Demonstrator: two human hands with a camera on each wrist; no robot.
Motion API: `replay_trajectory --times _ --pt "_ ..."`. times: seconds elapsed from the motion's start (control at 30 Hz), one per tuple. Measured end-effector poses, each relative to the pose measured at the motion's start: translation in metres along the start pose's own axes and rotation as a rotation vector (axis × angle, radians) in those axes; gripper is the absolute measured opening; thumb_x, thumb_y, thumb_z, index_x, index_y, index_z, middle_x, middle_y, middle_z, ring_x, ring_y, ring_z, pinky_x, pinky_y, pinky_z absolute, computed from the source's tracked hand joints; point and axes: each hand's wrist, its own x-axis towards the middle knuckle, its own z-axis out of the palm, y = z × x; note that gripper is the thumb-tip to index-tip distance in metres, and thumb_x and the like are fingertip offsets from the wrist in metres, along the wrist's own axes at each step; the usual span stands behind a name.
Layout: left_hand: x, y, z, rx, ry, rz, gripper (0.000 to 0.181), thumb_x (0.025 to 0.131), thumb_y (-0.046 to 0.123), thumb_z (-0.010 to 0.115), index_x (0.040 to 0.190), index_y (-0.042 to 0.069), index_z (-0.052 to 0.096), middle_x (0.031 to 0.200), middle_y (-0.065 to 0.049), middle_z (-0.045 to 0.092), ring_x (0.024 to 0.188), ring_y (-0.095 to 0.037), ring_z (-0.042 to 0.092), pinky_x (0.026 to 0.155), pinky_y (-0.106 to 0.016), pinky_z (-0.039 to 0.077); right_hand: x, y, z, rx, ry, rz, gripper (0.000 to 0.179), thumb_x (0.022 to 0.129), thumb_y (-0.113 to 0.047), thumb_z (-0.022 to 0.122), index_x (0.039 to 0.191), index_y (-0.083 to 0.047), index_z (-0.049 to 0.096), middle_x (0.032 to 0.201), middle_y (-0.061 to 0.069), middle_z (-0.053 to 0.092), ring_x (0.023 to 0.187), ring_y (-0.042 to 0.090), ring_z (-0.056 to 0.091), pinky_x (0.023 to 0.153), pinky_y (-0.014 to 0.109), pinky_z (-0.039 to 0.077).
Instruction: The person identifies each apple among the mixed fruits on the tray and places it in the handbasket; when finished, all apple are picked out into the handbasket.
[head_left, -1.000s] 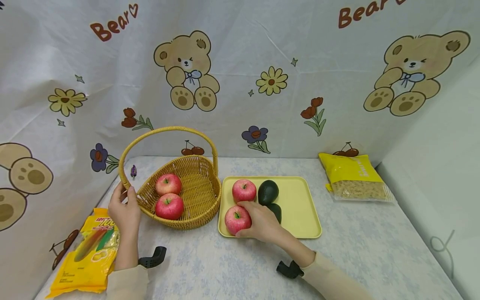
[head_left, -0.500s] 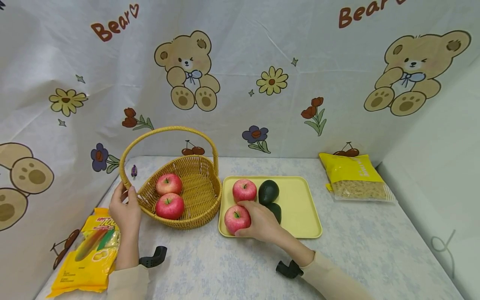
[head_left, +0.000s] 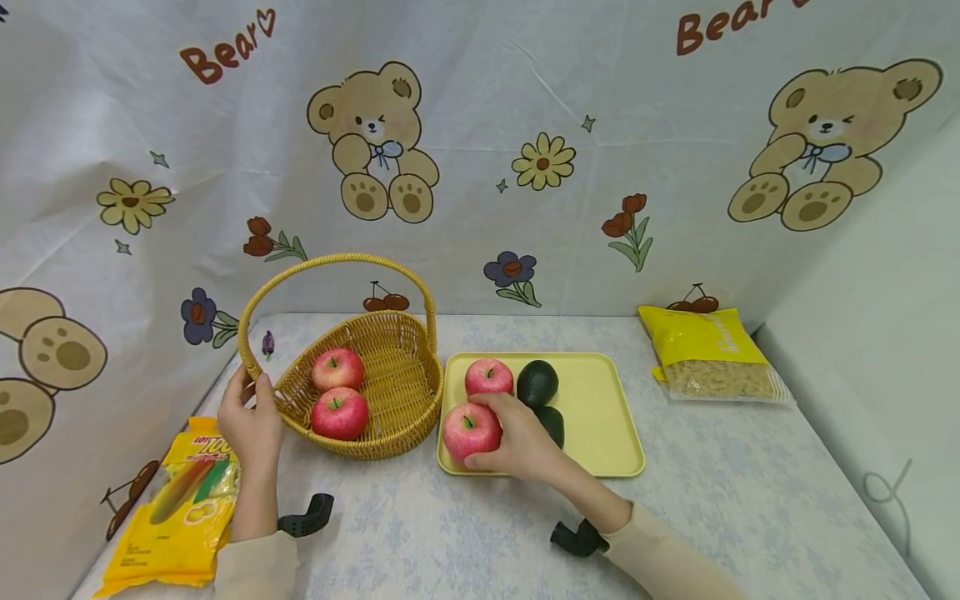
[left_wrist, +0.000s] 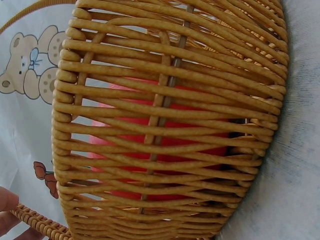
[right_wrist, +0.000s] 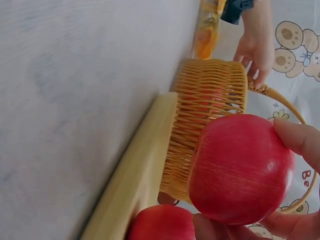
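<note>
My right hand point(head_left: 525, 442) pinches a red apple point(head_left: 470, 432) between thumb and fingers over the left front of the yellow tray point(head_left: 600, 417). In the right wrist view this apple point(right_wrist: 240, 170) is raised above the tray's edge point(right_wrist: 142, 170). Behind it on the tray lie a second apple point(head_left: 489, 377) and two dark green avocados point(head_left: 537, 383), one partly covered by my hand. At the left, my left hand point(head_left: 251, 425) grips the foot of the handle of a wicker basket point(head_left: 397, 367). Inside the basket sit two red apples point(head_left: 339, 412), seen through the weave in the left wrist view.
A yellow snack bag point(head_left: 172, 517) lies beside my left forearm. At the back right rests a yellow bag with a clear window point(head_left: 720, 358). Behind the table hangs a bear-print cloth point(head_left: 465, 167). The basket's tall handle point(head_left: 352, 257) arches over its opening.
The apple in my right hand has risen slightly and shifted a little left. My left hand and the basket have stayed in place.
</note>
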Motion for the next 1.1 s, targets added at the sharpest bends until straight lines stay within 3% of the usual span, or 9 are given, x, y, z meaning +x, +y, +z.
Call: replay_trajectory --times 0.33,0.7,0.9,1.1 --pt "-0.001 0.002 -0.001 0.004 -0.002 0.008 0.042 0.102 0.03 0.049 0.14 0.016 0.055 0.132 -0.007 0.061 0.108 -0.012 0.055 0.091 -0.028 0.049 0.005 -0.021 -0.01 0.156 -0.004 0.024 0.075 0.069 -0.025 0.086 0.136 -0.015 0.053 0.132 0.004 0.055 0.113 0.018 0.054 0.083 0.031 0.054" --pt "0.0 0.001 -0.001 0.0 -0.002 0.009 0.042 0.102 0.03 0.049 0.141 0.014 0.054 0.134 -0.009 0.061 0.114 -0.022 0.056 0.094 -0.034 0.048 0.024 -0.046 -0.011 0.212 0.088 -0.056 0.075 0.07 -0.023 0.086 0.137 -0.013 0.052 0.131 0.001 0.056 0.122 0.018 0.049 0.095 0.041 0.05" --pt "0.0 0.002 -0.002 0.003 -0.001 0.008 0.042 0.102 0.03 0.049 0.14 0.014 0.055 0.133 -0.009 0.061 0.114 -0.023 0.056 0.094 -0.033 0.048 0.043 -0.057 -0.005 0.249 0.118 -0.029 0.077 0.072 -0.027 0.085 0.139 -0.017 0.049 0.131 0.001 0.054 0.114 0.017 0.052 0.09 0.043 0.053" --pt "0.001 0.001 -0.001 0.0 -0.005 0.011 0.042 0.102 0.03 0.049 0.14 0.015 0.055 0.133 -0.009 0.061 0.113 -0.022 0.057 0.094 -0.033 0.049 0.06 -0.062 0.007 0.286 0.136 0.02 0.079 0.073 -0.028 0.084 0.142 -0.016 0.046 0.137 0.003 0.05 0.122 0.018 0.05 0.094 0.042 0.052"
